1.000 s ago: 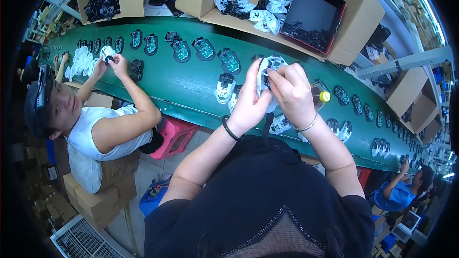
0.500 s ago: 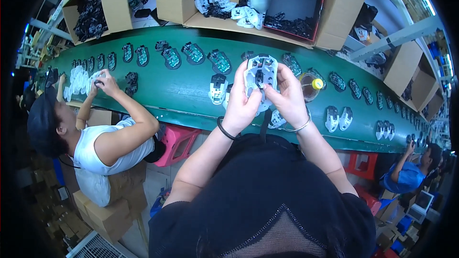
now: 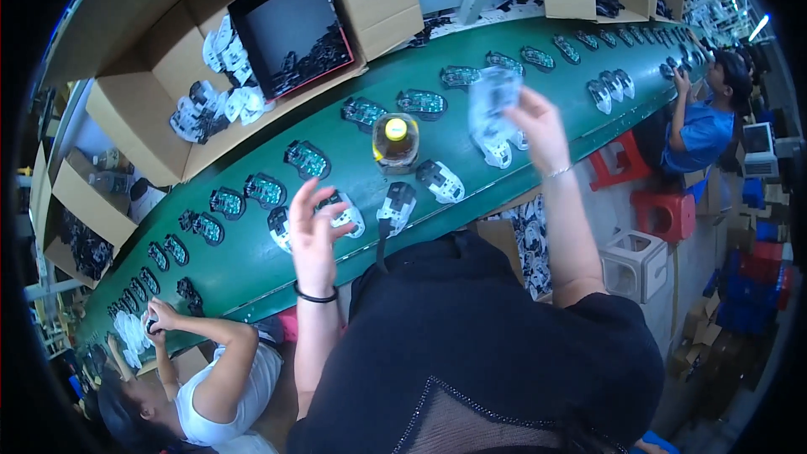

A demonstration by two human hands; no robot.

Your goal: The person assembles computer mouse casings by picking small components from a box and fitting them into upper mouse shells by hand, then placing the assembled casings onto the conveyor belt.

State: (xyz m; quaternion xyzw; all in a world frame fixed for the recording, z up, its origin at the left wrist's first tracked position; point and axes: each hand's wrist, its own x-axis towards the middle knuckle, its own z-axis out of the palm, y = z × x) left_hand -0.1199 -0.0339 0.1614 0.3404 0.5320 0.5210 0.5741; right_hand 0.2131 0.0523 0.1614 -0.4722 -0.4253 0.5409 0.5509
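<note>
My right hand point(image 3: 542, 130) is raised over the green bench and grips a white mouse shell point(image 3: 494, 101), smeared by motion. Under and beside it, other white shells lie near the bench's front edge. With fingers apart and nothing in them, my left hand point(image 3: 313, 240) hovers in front of a white-and-black mouse shell point(image 3: 343, 213). Between my hands are another mouse shell point(image 3: 398, 206) and one more shell point(image 3: 441, 182). Black mouse bases with green circuit boards point(image 3: 307, 158) form a row along the far side of the bench point(image 3: 336, 136).
A bottle with a yellow cap point(image 3: 395, 151) stands mid-bench between my hands. Beyond the bench, a cardboard box point(image 3: 139, 118) holds shells and a black tray point(image 3: 290, 34) of small dark parts. Co-workers sit at left point(image 3: 227, 378) and far right point(image 3: 698, 126).
The view has turned to the right. My hands have parted: the left has let go of the mouse shell, and the right has carried it rightward.
</note>
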